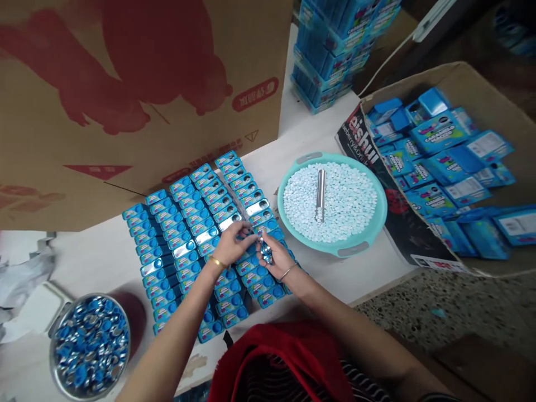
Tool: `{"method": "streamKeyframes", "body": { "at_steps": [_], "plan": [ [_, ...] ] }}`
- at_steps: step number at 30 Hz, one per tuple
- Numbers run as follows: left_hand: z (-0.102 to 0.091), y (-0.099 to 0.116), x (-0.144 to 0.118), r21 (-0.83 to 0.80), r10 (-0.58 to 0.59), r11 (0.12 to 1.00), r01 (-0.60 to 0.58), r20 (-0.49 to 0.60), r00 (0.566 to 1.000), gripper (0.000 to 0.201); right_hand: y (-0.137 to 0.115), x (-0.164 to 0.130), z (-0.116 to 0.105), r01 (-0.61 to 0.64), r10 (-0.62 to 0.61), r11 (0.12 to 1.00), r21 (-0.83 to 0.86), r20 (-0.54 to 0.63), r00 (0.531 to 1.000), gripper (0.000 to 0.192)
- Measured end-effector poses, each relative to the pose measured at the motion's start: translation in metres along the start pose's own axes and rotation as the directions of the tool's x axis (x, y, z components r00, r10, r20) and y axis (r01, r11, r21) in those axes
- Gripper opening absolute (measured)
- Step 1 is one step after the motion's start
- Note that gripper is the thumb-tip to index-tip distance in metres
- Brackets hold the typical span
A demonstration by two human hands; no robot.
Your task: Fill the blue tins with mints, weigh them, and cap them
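Observation:
My left hand (235,244), with a gold bangle at the wrist, is over the rows of small blue tins (199,218). Its thumb and fingers are drawn together in a pinch near my right hand; anything between them is too small to make out. My right hand (277,258) is cupped around several small silver-and-blue caps (266,251). The tins stand upright in several close rows. Some have a dark round hole showing on top, while others have a blue round cap in place. A few tops shine white with reflected light.
To the right is a turquoise basin (288,229) of pale blue candies, with a metal scoop (320,192) lying in it. Beyond is an open carton (379,192) of blue packs. A metal pot (54,365) of caps stands at lower left. Behind the tins rises a large cardboard box (167,139).

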State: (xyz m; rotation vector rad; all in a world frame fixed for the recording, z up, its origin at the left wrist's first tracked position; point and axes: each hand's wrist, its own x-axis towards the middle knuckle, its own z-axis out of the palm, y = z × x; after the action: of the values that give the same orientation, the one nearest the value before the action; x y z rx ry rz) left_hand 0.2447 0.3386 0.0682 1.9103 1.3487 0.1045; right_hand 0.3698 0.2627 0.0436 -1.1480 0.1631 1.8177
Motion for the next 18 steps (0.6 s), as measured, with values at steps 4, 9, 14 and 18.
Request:
{"method": "streamKeyframes", "body": {
  "at_steps": [4, 9, 14, 18],
  "plan": [
    [0.01, 0.009, -0.018, -0.103, 0.167, 0.979, -0.174, -0.072, 0.983, 0.019, -0.001, 0.006, 0.008, 0.026, -0.025, 1.0, -0.009, 0.018, 1.0, 0.046],
    [0.017, 0.009, -0.011, -0.109, 0.116, 0.985, -0.135, -0.166, 0.979, 0.02, -0.004, 0.014, 0.02, 0.142, -0.142, 0.988, -0.067, 0.013, 0.99, 0.042],
    [0.012, -0.001, 0.004, -0.047, -0.039, 0.998, 0.031, -0.185, 0.982, 0.014, -0.006, 0.022, 0.023, 0.119, -0.117, 0.989, -0.093, 0.025, 0.993, 0.042],
    [-0.003, -0.02, 0.026, 0.095, -0.289, 0.946, 0.311, -0.194, 0.938, 0.015, -0.007, 0.019, 0.02, 0.024, -0.022, 0.999, -0.032, 0.063, 0.998, 0.035]
  ]
}}
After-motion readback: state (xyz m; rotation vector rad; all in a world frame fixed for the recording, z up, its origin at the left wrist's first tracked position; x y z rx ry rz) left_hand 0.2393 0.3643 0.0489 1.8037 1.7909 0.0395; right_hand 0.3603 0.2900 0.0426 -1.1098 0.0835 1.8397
